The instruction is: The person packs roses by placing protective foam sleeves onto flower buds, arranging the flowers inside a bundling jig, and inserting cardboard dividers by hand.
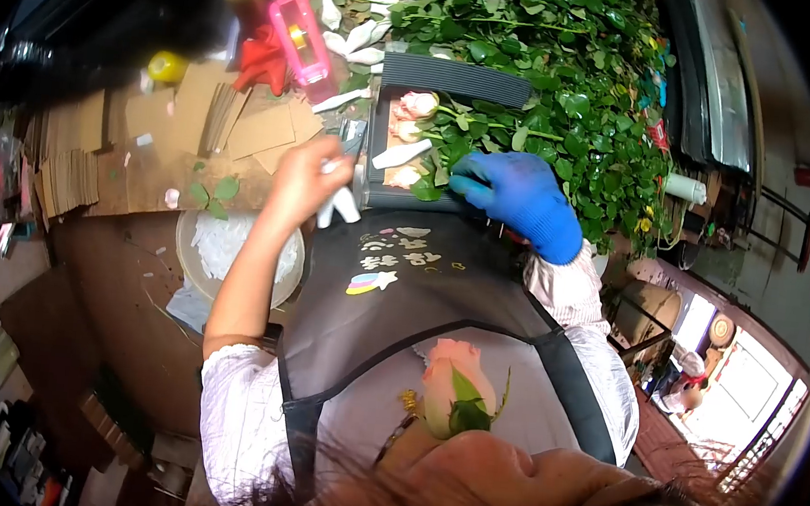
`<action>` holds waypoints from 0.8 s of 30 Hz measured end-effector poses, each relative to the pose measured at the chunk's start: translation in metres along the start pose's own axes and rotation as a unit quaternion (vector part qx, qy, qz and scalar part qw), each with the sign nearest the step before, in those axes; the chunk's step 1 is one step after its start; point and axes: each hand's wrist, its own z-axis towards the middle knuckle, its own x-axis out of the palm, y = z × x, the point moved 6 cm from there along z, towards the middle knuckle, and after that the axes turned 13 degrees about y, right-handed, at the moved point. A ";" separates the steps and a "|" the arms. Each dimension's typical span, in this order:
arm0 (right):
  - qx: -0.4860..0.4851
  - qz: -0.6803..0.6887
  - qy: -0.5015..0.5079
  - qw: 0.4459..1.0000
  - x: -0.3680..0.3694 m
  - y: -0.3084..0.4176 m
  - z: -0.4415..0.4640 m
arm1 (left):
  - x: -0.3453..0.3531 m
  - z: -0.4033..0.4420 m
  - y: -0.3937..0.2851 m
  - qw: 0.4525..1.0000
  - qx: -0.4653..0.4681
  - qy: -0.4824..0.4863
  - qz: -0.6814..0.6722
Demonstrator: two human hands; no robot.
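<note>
My bare left hand [310, 179] is closed, pinching a white sleeve [339, 206] that hangs below the fingers, left of the dark ribbed tray. In a blue knit glove, my right hand [516, 190] curls its fingers at the tray's right side. A pale pink rose [402, 177] lies in the tray, its leaves reaching the gloved fingertips; the stem under the glove is hidden. More pink roses [418, 107] lie farther up the tray, stems to the right. Between them rests a white sleeved bud [402, 153]. The dark tray [454, 80] has raised ribbed edges.
Leafy rose stems [574, 85] heap to the right. White sleeves [366, 36] lie at the back, near a pink tape dispenser [300, 41]. Cardboard pieces [263, 130] cover the left bench. Below sits a tub [232, 248] of white sleeves. One pink rose [459, 388] shows near my chest.
</note>
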 end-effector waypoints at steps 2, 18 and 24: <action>-0.080 0.044 -0.016 0.996 -0.023 0.030 -0.018 | 0.015 0.012 -0.022 0.991 0.098 -0.055 0.069; 0.008 -0.127 0.099 0.987 0.030 -0.012 0.054 | 0.001 -0.101 0.123 0.872 -0.263 0.103 0.400; 0.031 -0.197 0.195 0.960 0.040 -0.002 0.080 | 0.018 -0.020 0.033 0.989 0.072 -0.073 0.107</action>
